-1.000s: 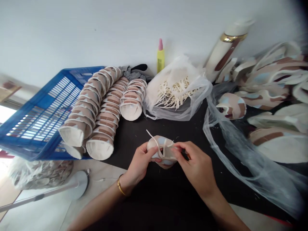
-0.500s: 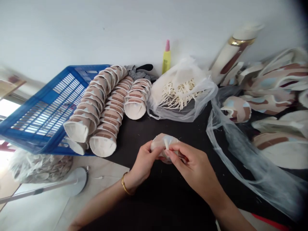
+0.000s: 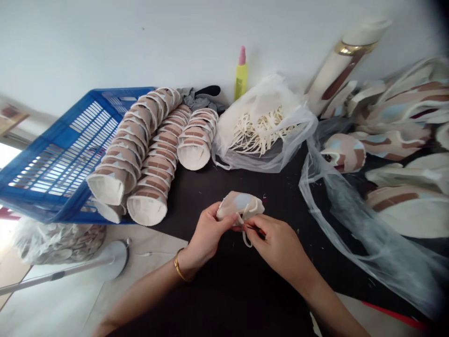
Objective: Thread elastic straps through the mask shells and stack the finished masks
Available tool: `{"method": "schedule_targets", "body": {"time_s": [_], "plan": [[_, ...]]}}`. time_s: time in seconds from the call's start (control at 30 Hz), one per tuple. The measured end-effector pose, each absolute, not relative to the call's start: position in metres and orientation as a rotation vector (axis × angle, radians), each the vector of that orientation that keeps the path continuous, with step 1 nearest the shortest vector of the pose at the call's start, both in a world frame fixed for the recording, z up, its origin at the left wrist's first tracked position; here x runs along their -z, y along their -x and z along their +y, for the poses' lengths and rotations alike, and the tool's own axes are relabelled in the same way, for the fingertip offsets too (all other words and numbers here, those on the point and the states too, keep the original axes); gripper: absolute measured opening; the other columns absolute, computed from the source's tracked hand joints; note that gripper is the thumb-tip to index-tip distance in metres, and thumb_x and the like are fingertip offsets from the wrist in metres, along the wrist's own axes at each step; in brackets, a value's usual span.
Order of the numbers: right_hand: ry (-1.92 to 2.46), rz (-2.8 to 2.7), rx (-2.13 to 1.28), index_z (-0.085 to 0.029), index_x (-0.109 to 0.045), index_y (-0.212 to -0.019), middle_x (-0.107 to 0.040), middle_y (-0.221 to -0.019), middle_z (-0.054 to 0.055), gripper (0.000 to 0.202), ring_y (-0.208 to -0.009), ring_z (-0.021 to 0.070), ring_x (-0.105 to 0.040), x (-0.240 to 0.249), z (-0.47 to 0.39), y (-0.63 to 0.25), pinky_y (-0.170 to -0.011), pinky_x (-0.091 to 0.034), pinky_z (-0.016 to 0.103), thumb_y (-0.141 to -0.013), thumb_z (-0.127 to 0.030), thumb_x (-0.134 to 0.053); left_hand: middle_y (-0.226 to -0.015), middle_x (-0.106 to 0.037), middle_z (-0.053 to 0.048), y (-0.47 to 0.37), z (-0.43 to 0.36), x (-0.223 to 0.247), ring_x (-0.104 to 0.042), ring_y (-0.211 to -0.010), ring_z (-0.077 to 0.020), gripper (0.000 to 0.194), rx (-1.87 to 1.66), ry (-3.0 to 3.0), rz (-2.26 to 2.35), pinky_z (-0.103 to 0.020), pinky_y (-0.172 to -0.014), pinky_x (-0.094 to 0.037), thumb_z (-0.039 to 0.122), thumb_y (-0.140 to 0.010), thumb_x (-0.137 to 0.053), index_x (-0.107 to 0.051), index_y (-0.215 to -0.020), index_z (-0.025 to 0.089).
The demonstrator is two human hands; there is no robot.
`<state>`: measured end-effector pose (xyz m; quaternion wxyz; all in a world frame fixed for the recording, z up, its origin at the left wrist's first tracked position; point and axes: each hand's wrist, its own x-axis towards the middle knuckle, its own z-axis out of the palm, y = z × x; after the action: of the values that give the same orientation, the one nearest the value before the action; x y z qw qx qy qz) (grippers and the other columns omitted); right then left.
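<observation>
My left hand (image 3: 207,230) grips a small beige fabric piece (image 3: 229,200) with a pale blue patch, thumb on top and fingers behind. Over the table's front part, my right hand (image 3: 277,241) is closed beside the piece's right edge. A thin dark tool (image 3: 255,228) shows between its thumb and fingers; its exact kind is unclear. A narrow cream strip (image 3: 247,240) loops below the right fingertips, and another part of it lies against the fabric. The right hand's lower fingers are hidden.
Stacks of nested fabric cups (image 3: 147,206) stand at left against a blue crate (image 3: 56,159). A plastic bag (image 3: 224,133) holds cream strips (image 3: 261,133). Behind are a yellow bottle (image 3: 240,82) and a white cylinder (image 3: 326,70). Fabric pieces (image 3: 407,210) and clear plastic (image 3: 361,229) lie right.
The right hand was pinching an upright white strip on the fabric; now it holds the dark tool lower, and the strip loops out beneath. The fabric piece has turned in the left hand.
</observation>
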<state>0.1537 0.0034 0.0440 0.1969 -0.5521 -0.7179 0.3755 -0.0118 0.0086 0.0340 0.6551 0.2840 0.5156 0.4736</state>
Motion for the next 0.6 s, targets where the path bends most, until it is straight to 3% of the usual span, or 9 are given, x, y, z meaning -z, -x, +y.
{"method": "schedule_targets", "body": {"time_s": [0.1,0.17,0.27,0.43,0.6], "plan": [[1.541,-2.029,-1.057,-0.022,-0.062,-0.078,-0.067,-0.078,-0.001,0.015,-0.071,0.0165,-0.060,-0.0445,0.0010,-0.1516,-0.065,-0.037,0.029,-0.089,-0.020,-0.053,-0.073,-0.066,0.001,0.0099,0.0082,-0.0329,-0.056,-0.064,-0.0097,0.029,-1.098,-0.640,1.217,-0.020,-0.057,-0.050,0.027,-0.067,-0.084,-0.069,-0.087,0.013],[1.506,-1.978,-1.114,-0.023,-0.062,-0.091,-0.069,-0.086,-0.001,0.009,-0.078,0.0171,-0.063,-0.0456,-0.0005,-0.1524,-0.070,-0.042,0.030,-0.092,-0.025,-0.054,-0.072,-0.065,0.002,0.0094,0.0081,-0.0327,-0.055,-0.063,-0.0089,0.029,-1.112,-0.638,1.229,-0.019,-0.056,-0.047,0.025,-0.067,-0.083,-0.068,-0.089,0.013],[1.416,-1.854,-1.239,-0.024,-0.054,-0.112,-0.068,-0.097,0.001,0.017,-0.084,0.0166,-0.065,-0.0467,-0.0023,-0.1571,-0.075,-0.047,0.029,-0.100,-0.034,-0.047,-0.073,-0.065,0.001,0.0098,0.0089,-0.0328,-0.055,-0.062,-0.0090,0.027,-1.113,-0.647,1.227,-0.019,-0.055,-0.047,0.026,-0.069,-0.081,-0.067,-0.089,0.013],[1.332,-1.914,-1.085,-0.022,-0.056,-0.096,-0.065,-0.090,0.003,0.022,-0.081,0.0163,-0.063,-0.0439,-0.0041,-0.1607,-0.074,-0.048,0.029,-0.105,-0.028,-0.036,-0.075,-0.066,-0.001,0.0100,0.0105,-0.0337,-0.056,-0.063,-0.0101,0.024,-1.112,-0.700,1.255,-0.019,-0.053,-0.048,0.026,-0.073,-0.078,-0.067,-0.088,0.012],[1.330,-2.021,-0.869,-0.022,-0.066,-0.106,-0.071,-0.097,0.004,0.023,-0.084,0.0179,-0.068,-0.0414,-0.0049,-0.1572,-0.077,-0.049,0.030,-0.102,-0.023,-0.043,-0.074,-0.065,-0.001,0.0101,0.0074,-0.0307,-0.055,-0.062,-0.0103,0.019,-1.115,-0.784,1.280,-0.020,-0.054,-0.049,0.026,-0.076,-0.075,-0.067,-0.087,0.012]]}}
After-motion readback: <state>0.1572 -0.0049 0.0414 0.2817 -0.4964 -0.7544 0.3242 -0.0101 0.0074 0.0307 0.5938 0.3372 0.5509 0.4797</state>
